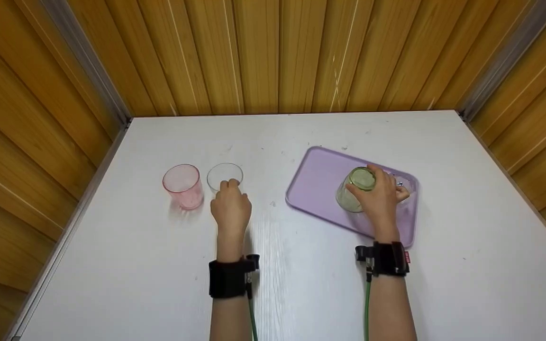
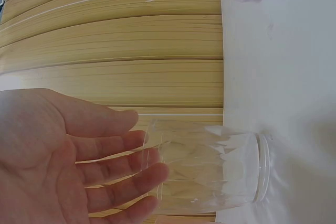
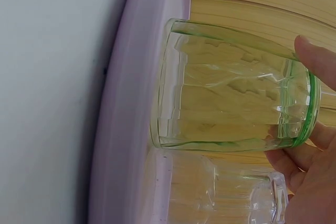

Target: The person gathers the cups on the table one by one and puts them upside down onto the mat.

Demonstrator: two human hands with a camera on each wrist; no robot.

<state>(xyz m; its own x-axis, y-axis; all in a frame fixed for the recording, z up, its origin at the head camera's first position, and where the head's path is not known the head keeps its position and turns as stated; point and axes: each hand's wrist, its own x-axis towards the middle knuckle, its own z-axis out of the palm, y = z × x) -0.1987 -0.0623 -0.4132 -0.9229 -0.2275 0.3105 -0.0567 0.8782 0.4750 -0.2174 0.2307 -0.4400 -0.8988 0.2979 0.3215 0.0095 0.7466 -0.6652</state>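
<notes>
My left hand (image 1: 231, 208) is at the near side of a clear glass (image 2: 205, 166) that stands upright on the table. Its fingers are loosely extended and reach the rim, with the thumb apart from the glass. On the purple tray (image 1: 318, 180), a green-tinted glass (image 1: 349, 194) stands upside down. My right hand (image 1: 381, 199) grips it round its raised base, thumb on one side and fingers on the other. Beside it on the tray is a second clear glass (image 3: 236, 192), also upside down and partly hidden behind the right hand in the head view.
A pink glass (image 1: 184, 187) stands upright just left of the clear glass. The white table (image 1: 301, 284) is bounded by wood-patterned walls (image 1: 277, 57) at the back and both sides. Green cables (image 1: 367, 308) run from the wrist cameras along both forearms.
</notes>
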